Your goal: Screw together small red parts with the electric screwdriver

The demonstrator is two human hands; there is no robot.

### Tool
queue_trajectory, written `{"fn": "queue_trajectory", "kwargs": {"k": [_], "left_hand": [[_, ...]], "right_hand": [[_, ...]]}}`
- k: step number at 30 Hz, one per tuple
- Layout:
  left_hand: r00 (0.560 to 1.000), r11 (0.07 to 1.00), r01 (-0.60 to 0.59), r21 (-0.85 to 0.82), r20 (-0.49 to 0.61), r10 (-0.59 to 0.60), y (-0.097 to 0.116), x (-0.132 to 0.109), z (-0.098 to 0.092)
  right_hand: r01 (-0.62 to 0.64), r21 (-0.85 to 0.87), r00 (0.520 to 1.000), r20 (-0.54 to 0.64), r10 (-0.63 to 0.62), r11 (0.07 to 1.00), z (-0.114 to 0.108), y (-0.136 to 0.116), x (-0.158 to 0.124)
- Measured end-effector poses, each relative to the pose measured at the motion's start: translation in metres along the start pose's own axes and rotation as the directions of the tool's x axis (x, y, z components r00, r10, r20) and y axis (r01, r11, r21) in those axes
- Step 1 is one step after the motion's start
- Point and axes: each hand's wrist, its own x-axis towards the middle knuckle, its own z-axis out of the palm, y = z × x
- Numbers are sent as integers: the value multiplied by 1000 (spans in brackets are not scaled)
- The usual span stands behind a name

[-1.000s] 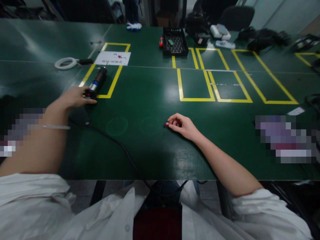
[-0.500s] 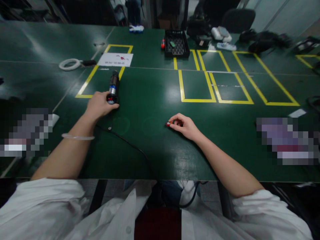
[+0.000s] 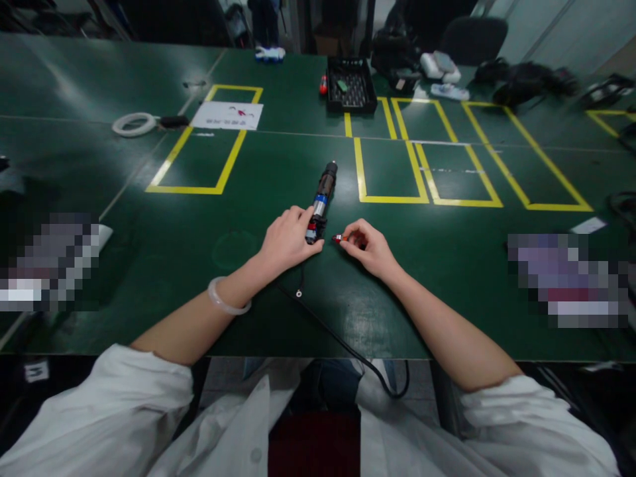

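My left hand [image 3: 287, 240] is closed around the near end of a long cylindrical power tool [image 3: 320, 202], which has a dark brown body, a blue band and a silver section. The tool leans up and slightly right, its narrow tip pointing away from me. A black cord [image 3: 342, 341] runs from beneath my left hand over the table edge. Beside it lies a short lead with a ring terminal [image 3: 299, 293]. Just right of the tool, my right hand [image 3: 368, 246] pinches a small red part [image 3: 338, 238] with orange showing; my fingers hide most of it.
Yellow tape outlines [image 3: 392, 199] mark the green table [image 3: 397, 318]. Farther back stand a black tray [image 3: 352, 106] and a red object [image 3: 323, 85]. On the left lie a white paper [image 3: 228, 116] and a white coil [image 3: 134, 124]. Blurred-out devices flank both sides.
My left hand has carried the cylindrical power tool from the left tape outline rightward and nearer, drawing the cord along. My right hand has barely moved with the small red part.
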Motion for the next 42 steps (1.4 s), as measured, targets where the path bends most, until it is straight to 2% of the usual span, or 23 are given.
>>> {"fn": "queue_trajectory", "kwargs": {"k": [5, 14, 22, 28, 32, 38, 42], "left_hand": [[997, 997, -75, -30, -13, 75, 22, -2, 6], [995, 994, -98, -50, -13, 97, 30, -8, 8], [990, 993, -120, -8, -68, 119, 30, -11, 14], [992, 994, -99, 35, -70, 101, 37, -7, 16], [996, 995, -67, 68, -58, 71, 40, -4, 14], [997, 996, -66, 64, -24, 68, 35, -2, 9], [999, 996, -54, 70, 0, 54, 18, 0, 6]], "right_hand": [[83, -117, 996, -17, -86, 990, -2, 0, 0], [148, -263, 989, 67, -135, 954, -4, 0, -1], [113, -280, 994, 39, -106, 953, -5, -5, -3], [94, -347, 994, -23, -109, 933, -1, -10, -4], [65, -327, 996, -40, -82, 943, -2, -11, -5], [48, -254, 999, -12, -52, 966, -3, -10, -5], [62, -265, 998, -4, -65, 962, -5, -7, -5]]}}
